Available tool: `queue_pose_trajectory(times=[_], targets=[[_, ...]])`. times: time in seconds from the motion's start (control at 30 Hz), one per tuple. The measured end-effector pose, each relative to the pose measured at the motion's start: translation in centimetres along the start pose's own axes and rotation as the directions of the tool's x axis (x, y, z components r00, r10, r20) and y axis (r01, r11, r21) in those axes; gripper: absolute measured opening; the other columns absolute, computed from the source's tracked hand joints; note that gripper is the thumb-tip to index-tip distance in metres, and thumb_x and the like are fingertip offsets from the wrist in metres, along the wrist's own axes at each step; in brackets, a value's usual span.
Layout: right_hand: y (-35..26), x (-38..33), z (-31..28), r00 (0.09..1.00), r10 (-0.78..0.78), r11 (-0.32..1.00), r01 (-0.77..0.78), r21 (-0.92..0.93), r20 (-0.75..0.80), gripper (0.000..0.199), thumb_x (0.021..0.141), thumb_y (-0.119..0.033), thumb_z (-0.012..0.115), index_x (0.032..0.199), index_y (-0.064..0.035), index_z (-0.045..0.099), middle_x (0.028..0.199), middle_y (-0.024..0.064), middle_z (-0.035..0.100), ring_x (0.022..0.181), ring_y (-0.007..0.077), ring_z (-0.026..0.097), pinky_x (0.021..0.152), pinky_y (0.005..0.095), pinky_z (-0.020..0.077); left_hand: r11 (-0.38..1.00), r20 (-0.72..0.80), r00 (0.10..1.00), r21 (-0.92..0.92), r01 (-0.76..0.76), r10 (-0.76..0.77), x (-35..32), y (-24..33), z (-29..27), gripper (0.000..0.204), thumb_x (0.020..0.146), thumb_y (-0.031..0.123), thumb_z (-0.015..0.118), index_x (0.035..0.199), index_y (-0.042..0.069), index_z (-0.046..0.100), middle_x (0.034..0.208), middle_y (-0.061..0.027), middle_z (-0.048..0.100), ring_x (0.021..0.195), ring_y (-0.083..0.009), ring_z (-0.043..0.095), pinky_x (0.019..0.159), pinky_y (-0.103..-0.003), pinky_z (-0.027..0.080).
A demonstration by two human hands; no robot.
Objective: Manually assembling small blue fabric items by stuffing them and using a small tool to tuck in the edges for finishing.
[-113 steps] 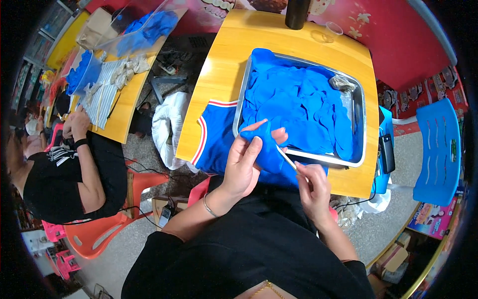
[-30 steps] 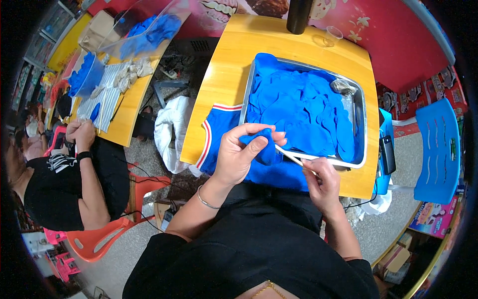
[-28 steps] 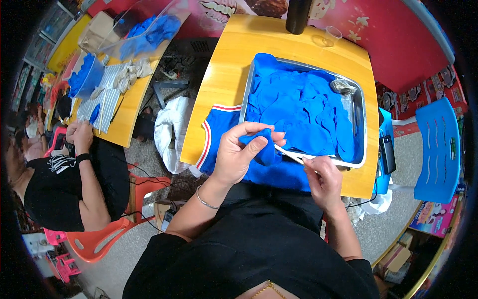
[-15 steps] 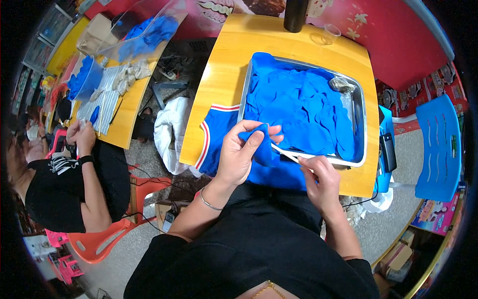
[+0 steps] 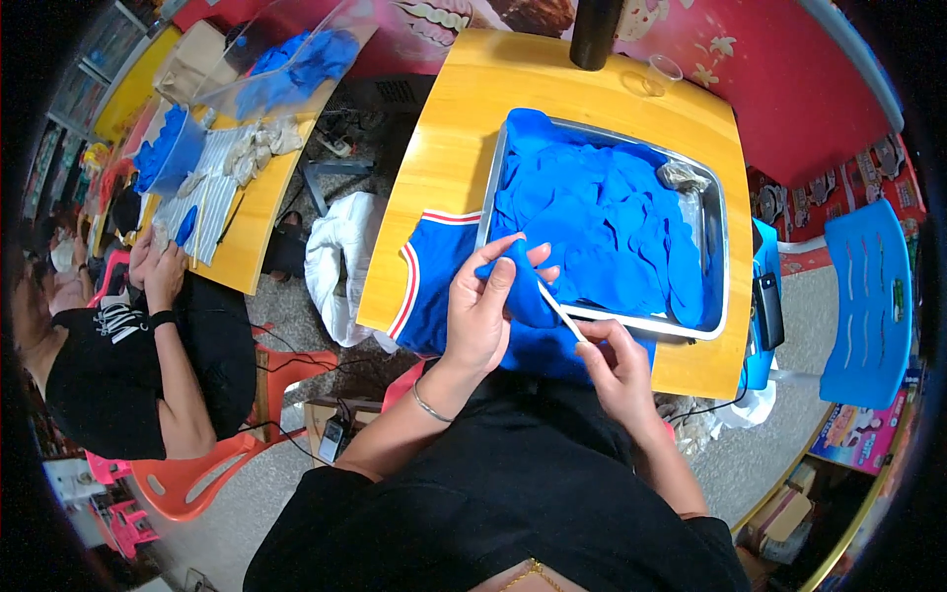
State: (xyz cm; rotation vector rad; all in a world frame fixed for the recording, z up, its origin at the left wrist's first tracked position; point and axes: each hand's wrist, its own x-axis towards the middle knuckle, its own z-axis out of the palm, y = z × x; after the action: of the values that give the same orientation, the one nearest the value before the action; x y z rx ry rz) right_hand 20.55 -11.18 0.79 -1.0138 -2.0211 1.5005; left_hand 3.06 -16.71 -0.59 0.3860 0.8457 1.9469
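Note:
My left hand [image 5: 477,318] is closed on a small blue fabric piece [image 5: 530,298], pinched between thumb and fingers above the tray's near left corner. Closed round a thin white stick [image 5: 560,314], my right hand [image 5: 619,367] is just to the right. The stick's far end meets the blue piece; whether it goes inside cannot be seen. Beyond both hands lies a metal tray [image 5: 727,281] heaped with similar flat blue pieces [image 5: 592,212]. A blue garment with red-and-white trim [image 5: 434,271] is spread under my hands at the table's near edge.
The tray stands on a yellow wooden table [image 5: 464,89]. A clear plastic cup [image 5: 661,75] and a dark cylinder [image 5: 596,35] are at its far side. A blue chair [image 5: 870,306] is right. At left, a co-worker [image 5: 148,380] sits at another table with blue pieces in a blue tub [image 5: 176,153].
My right hand has moved slightly left and down, and the stick now points more steeply. The blue piece hangs a little lower and looks more stretched out along the stick.

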Motion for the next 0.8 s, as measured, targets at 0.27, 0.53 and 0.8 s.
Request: queue_pose_trajectory(times=[0.27, 0.53, 0.8], targets=[[-0.4, 0.7, -0.5, 0.994, -0.107, 0.958, 0.097, -0.269, -0.022, 0.017, 0.078, 0.000, 0.061, 0.095, 0.0003, 0.060, 0.086, 0.0173, 0.062, 0.079, 0.0315, 0.062, 0.069, 0.0331, 0.0473, 0.998, 0.058, 0.998, 0.046, -0.031, 0.029, 0.6, 0.0, -0.3, 0.029, 0.094, 0.020, 0.048, 0.116, 0.001, 0.047, 0.116, -0.0205, 0.056, 0.098, -0.0283, 0.061, 0.088, -0.042, 0.049], [0.6, 0.0, 2.5, 0.993, 0.108, 0.976, -0.098, 0.196, -0.042, 0.017, 0.090, -0.008, 0.053, 0.103, 0.0007, 0.056, 0.087, 0.0045, 0.060, 0.073, 0.0093, 0.055, 0.065, 0.0230, 0.0447, 1.000, -0.016, 1.000, 0.021, -0.007, 0.008, 0.4, -0.7, 0.3, 0.035, 0.094, 0.022, 0.048, 0.119, -0.002, 0.049, 0.118, -0.0168, 0.056, 0.101, -0.0239, 0.059, 0.089, -0.037, 0.048], [-0.1, 0.1, 1.7, 1.000, -0.002, 1.000, 0.002, 0.006, -0.007, 0.016, 0.085, -0.006, 0.057, 0.100, -0.0014, 0.061, 0.087, 0.0084, 0.063, 0.075, 0.0132, 0.059, 0.065, 0.0258, 0.0463, 0.999, -0.038, 0.999, -0.032, 0.019, -0.020, -0.1, -0.2, -0.4, 0.038, 0.097, 0.028, 0.040, 0.118, -0.002, 0.048, 0.114, -0.0169, 0.058, 0.098, -0.0246, 0.060, 0.087, -0.039, 0.049]])
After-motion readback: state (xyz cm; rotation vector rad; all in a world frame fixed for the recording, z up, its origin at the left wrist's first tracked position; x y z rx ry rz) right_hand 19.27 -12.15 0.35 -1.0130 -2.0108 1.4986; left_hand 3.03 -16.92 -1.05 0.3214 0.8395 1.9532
